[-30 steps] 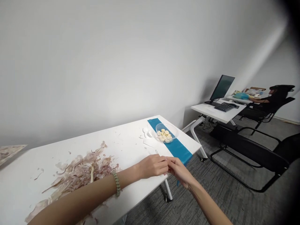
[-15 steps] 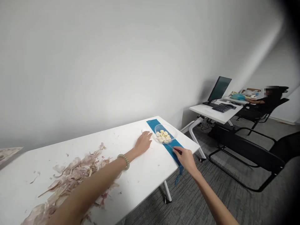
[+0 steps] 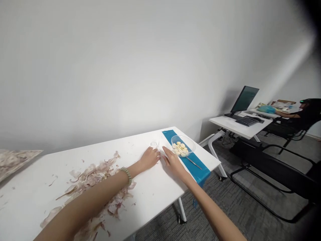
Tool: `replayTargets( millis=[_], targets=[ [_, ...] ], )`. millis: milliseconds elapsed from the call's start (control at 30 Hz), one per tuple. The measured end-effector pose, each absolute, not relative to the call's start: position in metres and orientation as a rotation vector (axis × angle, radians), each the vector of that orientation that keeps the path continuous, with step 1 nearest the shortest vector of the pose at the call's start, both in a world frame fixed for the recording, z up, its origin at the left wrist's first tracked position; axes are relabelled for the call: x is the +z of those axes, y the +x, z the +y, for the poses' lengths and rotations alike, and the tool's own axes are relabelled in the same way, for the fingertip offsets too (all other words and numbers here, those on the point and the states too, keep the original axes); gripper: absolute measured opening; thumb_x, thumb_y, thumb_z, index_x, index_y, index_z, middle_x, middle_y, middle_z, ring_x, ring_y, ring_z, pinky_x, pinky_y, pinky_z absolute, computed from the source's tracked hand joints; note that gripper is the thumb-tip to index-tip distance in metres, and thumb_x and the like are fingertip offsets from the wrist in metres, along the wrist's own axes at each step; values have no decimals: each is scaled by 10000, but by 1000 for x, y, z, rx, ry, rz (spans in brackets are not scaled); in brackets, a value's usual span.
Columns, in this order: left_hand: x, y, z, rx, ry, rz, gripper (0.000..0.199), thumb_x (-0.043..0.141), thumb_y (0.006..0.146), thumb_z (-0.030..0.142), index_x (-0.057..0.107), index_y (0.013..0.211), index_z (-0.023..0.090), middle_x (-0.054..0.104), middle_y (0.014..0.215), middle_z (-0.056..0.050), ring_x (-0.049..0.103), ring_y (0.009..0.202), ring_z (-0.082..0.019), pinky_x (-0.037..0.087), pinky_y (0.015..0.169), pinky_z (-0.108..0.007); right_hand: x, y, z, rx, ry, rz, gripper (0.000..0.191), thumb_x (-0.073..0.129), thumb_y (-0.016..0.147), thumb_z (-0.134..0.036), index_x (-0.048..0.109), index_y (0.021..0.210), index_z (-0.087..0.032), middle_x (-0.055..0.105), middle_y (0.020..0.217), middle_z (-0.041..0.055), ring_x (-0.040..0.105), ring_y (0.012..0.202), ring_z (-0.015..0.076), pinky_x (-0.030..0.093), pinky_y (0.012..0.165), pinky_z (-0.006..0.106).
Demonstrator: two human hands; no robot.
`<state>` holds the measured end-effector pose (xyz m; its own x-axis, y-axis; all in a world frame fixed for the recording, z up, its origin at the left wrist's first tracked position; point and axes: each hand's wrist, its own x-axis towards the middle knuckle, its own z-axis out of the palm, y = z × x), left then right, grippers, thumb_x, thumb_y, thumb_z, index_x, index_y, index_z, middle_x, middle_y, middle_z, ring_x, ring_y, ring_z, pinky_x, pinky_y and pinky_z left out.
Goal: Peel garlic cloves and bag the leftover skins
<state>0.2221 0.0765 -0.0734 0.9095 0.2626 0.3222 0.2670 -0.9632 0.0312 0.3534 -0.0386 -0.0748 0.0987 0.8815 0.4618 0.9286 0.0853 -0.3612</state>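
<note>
My left hand [image 3: 149, 158], with a beaded bracelet on its wrist, rests on the white table with its fingers curled down. Just beyond its knuckles lies a thin whitish translucent scrap [image 3: 154, 144]; what is under the fingers is hidden. Facing it, my right hand [image 3: 173, 163] holds nothing, its fingers stretched out and the thumb apart. To the right stands a clear bowl [image 3: 191, 142] of pale peeled garlic cloves [image 3: 181, 149]. A slim knife-like tool [image 3: 194, 163] leans from the bowl's near side across a blue strip [image 3: 203, 172].
Dry garlic skins [image 3: 95, 175] lie heaped on the white table [image 3: 150, 201], partly beneath my left forearm. More skins fill a container [image 3: 17, 162] at far left. Another desk with a monitor [image 3: 244, 99], a black chair [image 3: 271, 170] and a seated person [image 3: 304, 113] are to the right.
My right hand has let go of the slim tool and moved left beside my left hand. The left hand's fingers have drawn in. The view has shifted slightly left.
</note>
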Motion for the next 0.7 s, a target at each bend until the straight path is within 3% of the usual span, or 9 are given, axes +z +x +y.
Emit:
replayTargets(
  millis=[67, 233, 300, 433, 567, 700],
  targets=[
    [-69, 194, 73, -467, -3072, -437, 261, 447, 904, 246, 633, 1020, 105, 654, 1016, -142, 593, 1018, -265, 412, 934, -455, -73, 340, -15, -18, -1753, -1896, 449, 381, 925, -213, 422, 1353, -83, 417, 1412, 169, 390, 1322, 246, 359, 1071, 416],
    [-46, 115, 68, -361, -3128, -460, 342, 536, 868, 296, 590, 1191, 196, 619, 1197, -110, 574, 1111, -250, 404, 999, -472, -69, 296, 11, 140, -1687, -2120, 292, 400, 927, -184, 595, 1136, -126, 593, 1227, 140, 522, 1198, 233, 415, 1010, 387],
    [-33, 83, 67, -392, -3165, -577, 373, 459, 911, 324, 565, 1252, 216, 557, 1302, -115, 516, 1205, -252, 388, 1028, -470, -69, 276, 12, 137, -1704, -2134, 288, 431, 922, -212, 606, 1094, -62, 561, 1245, 208, 472, 1245, 283, 361, 1051, 431],
    [-15, 16, 67, -524, -3159, -943, 458, 380, 919, 475, 548, 1288, 260, 449, 1418, -41, 381, 1330, -258, 313, 1095, -473, -72, 244, 11, 131, -1710, -2130, 501, 495, 905, -290, 474, 1251, 72, 414, 1339, 332, 346, 1322, 378, 281, 1085, 514],
    [-18, -51, 71, -807, -2933, -1548, 540, 358, 874, 599, 542, 1290, 310, 427, 1432, 32, 314, 1367, -267, 317, 1094, -462, -77, 233, 7, 187, -1570, -2209, 391, 439, 888, -111, 519, 1269, -75, 508, 1319, 206, 455, 1268, 283, 379, 1046, 417],
    [-37, -106, 78, -837, -2641, -1981, 706, 285, 865, 618, 446, 1375, 157, 350, 1481, -59, 298, 1374, -264, 268, 1119, -450, -75, 256, 9, 186, -1498, -2169, 497, 393, 800, -6, 573, 1223, -196, 601, 1244, 75, 566, 1153, 206, 446, 985, 332]
  ],
)
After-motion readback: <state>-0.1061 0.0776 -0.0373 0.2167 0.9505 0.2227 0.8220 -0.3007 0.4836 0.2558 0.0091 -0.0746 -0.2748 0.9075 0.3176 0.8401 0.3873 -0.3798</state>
